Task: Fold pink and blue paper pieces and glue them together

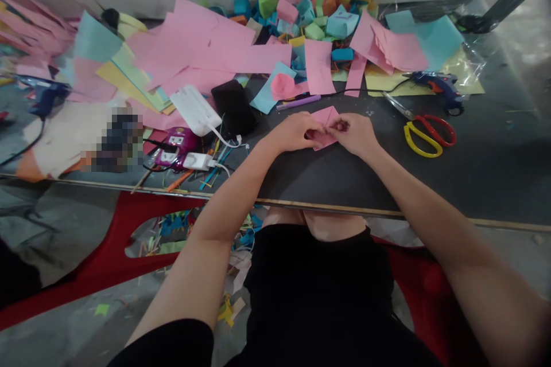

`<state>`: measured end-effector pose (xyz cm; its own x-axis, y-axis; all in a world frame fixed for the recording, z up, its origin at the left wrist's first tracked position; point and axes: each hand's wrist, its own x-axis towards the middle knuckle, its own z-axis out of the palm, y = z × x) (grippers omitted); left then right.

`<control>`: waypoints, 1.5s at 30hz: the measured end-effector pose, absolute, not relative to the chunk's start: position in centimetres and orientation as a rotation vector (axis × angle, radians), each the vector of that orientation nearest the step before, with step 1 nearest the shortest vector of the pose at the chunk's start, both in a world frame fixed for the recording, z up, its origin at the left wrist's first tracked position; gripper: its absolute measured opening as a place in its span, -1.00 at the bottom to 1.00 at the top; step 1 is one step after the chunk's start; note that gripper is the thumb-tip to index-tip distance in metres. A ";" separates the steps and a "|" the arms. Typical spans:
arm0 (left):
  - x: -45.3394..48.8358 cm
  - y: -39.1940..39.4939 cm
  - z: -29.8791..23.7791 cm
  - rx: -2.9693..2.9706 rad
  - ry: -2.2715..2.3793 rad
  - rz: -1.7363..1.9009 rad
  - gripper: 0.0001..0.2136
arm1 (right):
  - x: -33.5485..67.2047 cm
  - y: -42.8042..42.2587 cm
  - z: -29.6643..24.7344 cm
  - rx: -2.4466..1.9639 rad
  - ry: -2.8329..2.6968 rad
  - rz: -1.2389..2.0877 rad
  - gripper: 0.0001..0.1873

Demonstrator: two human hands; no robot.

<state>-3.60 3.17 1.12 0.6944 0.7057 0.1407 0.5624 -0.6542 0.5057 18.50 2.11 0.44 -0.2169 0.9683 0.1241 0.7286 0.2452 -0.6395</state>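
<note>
Both of my hands press on a small piece of pink paper (326, 118) lying on the dark table (486, 166). My left hand (293, 132) has its fingers pinched on the paper's left side. My right hand (355, 133) pinches the right side, fingers curled over the fold. The paper looks partly folded, with a pointed corner sticking up between the hands. A purple pen (298, 102) and a pink paper cone (282, 85) lie just beyond the hands.
Red and yellow scissors (424, 132) and a blue glue gun (443, 89) lie to the right. Pink, blue and yellow paper sheets (206, 49) and several folded paper pieces (310, 8) fill the back. A black phone (233, 106), white power bank (196, 110) and chargers sit left.
</note>
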 end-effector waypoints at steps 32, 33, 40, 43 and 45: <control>-0.4 0.0 1.4 2.619 1.414 0.373 -0.75 | 24.2 3.6 1.0 -1.363 -2.170 0.755 -0.72; -0.4 -0.1 1.5 2.623 1.422 0.353 -0.76 | 24.5 3.8 0.9 -1.363 -2.168 0.765 -0.71; -0.4 -0.3 2.0 2.718 1.359 0.420 -0.78 | 25.7 4.4 1.1 -1.391 -2.173 0.840 -0.65; -0.5 -0.2 1.8 2.762 1.337 0.456 -0.70 | 25.7 4.4 1.3 -1.374 -2.183 0.867 -0.64; -0.5 0.1 1.4 2.789 1.290 0.451 -0.64 | 25.5 4.3 1.4 -1.368 -2.188 0.881 -0.64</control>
<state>-0.54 0.10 1.36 0.6128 0.7509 0.2461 0.7406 -0.6544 0.1527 25.52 4.32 1.43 -0.4329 0.9013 0.0131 0.6409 0.3180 -0.6987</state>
